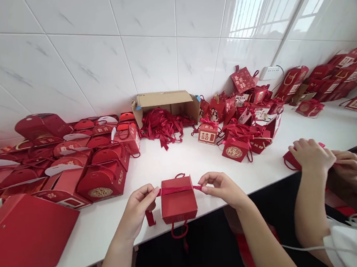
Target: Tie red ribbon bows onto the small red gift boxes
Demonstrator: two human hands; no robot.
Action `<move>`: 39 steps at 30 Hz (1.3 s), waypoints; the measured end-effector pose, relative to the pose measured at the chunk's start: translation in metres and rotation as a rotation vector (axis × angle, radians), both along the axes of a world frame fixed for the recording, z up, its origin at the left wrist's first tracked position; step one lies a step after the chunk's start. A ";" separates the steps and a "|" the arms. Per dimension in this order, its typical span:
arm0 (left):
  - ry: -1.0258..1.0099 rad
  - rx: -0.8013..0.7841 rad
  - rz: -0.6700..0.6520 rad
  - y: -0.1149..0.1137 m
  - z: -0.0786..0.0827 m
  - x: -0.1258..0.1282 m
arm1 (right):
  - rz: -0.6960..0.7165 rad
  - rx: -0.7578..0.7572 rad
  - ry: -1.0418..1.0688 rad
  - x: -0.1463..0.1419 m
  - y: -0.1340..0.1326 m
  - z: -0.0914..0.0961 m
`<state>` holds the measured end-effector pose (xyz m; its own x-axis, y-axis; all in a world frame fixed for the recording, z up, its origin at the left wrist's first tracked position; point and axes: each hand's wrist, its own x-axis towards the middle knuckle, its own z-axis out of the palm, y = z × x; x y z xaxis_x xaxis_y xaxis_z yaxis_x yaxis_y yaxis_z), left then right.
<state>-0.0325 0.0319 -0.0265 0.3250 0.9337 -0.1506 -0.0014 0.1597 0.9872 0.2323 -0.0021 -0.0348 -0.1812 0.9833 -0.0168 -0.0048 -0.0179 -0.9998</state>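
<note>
A small red gift box [179, 207] rests on the white table's front edge, with a cord handle looping out at its near side and another at its far side. Across its top runs a red ribbon [176, 189]. My left hand [143, 198] pinches the ribbon at the box's left side, and a loose tail of it hangs below the fingers. On the right side, my right hand [218, 187] pinches the other part of the ribbon between thumb and fingers. The ribbon is stretched flat between both hands.
Many red boxes [103, 179] crowd the left. A cardboard box [165, 97] spills red ribbons [161, 126] at the back. Ribboned boxes [236, 148] are piled right of it. At right, a co-worker's hands [315, 155] handle another red box [291, 160].
</note>
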 end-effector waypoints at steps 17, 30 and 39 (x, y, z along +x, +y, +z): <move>0.061 0.051 0.124 -0.001 -0.004 -0.006 | -0.297 0.742 -0.743 -0.016 -0.002 -0.009; 0.259 0.183 0.178 -0.010 -0.032 -0.002 | -0.301 0.626 -0.701 -0.028 0.000 -0.046; 0.416 0.287 0.290 -0.009 -0.051 -0.013 | -0.265 0.572 -0.747 -0.030 0.003 -0.053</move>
<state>-0.0450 0.0233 -0.0774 0.0178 0.9979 0.0618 0.3922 -0.0638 0.9177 0.2024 0.0011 -0.0874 -0.0899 0.8861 0.4546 0.6998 0.3810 -0.6043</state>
